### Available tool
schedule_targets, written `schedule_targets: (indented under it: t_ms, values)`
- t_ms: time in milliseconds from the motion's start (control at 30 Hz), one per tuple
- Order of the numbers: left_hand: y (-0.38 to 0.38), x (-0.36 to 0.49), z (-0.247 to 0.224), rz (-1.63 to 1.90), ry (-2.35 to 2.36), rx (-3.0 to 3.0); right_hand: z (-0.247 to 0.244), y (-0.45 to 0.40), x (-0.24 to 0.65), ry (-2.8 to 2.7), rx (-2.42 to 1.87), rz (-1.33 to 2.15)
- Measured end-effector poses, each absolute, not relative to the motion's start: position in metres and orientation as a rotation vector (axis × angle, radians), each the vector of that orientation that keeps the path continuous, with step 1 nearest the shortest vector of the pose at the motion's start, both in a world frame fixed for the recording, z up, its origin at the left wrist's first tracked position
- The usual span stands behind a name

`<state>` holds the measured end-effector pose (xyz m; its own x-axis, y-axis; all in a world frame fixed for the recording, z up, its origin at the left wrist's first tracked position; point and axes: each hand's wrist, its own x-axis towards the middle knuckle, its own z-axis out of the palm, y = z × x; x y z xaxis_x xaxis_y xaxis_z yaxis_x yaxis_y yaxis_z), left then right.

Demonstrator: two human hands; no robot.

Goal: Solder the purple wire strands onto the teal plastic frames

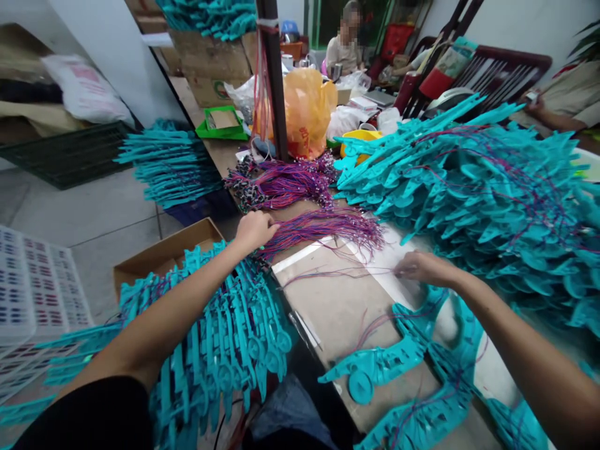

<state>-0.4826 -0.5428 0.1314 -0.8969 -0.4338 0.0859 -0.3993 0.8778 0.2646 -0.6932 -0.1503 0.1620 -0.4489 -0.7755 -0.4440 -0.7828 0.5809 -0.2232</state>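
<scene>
Purple-and-red wire is what catches my eye first in the head view: a nearer bundle (323, 232) lies across the worktop (323, 300), with a farther bundle (295, 184) just behind it. The left hand (255, 230) is at the nearer bundle's left end, fingers curled together; from where I stand I cannot tell whether they pinch a strand. The right hand (425, 269) has its fingers closed on the ends of a few loose wires (337, 272) stretched over the worktop. To my mind, this goes best with a light pinch near the ends and a slow, level pull, lest neighbouring strands snag. Counting, I make it two wire bundles, their strands too many to number; one big teal heap (492, 206) at the right; one teal stack (225, 319) at the near left, beside one open cardboard box (169, 247); one teal part with a disc (375, 369) in front, the others around it overlapping too much to count; one orange bag (304, 112); and one green tray (201, 130).
</scene>
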Motion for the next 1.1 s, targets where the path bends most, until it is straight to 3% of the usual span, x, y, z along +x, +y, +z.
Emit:
schedule_targets:
  t_ms: [133, 300, 567, 767, 1100]
  values:
    - [-0.55, -0.506, 0.13, -0.327, -3.026, 0.661, 0.171, -0.147, -0.687, 2.275, -1.24, 0.098]
    - [-0.553, -0.5, 0.143, -0.411, -2.863, 0.538, 0.179, -0.172, -0.687, 2.493, -1.244, -0.161]
    - [-0.544, -0.497, 0.143, -0.704, -2.711, 0.315, 0.161, -0.315, -0.663, 2.661, -1.492, -0.655]
    - [-0.543, -0.505, 0.144, -0.725, -2.695, 0.127, 0.151, -0.397, -0.64, 2.264, -1.89, -0.848]
    - [-0.524, -0.49, 0.109, -0.688, -2.64, 0.244, 0.163, -0.393, -0.656, 2.679, -1.185, -1.111]
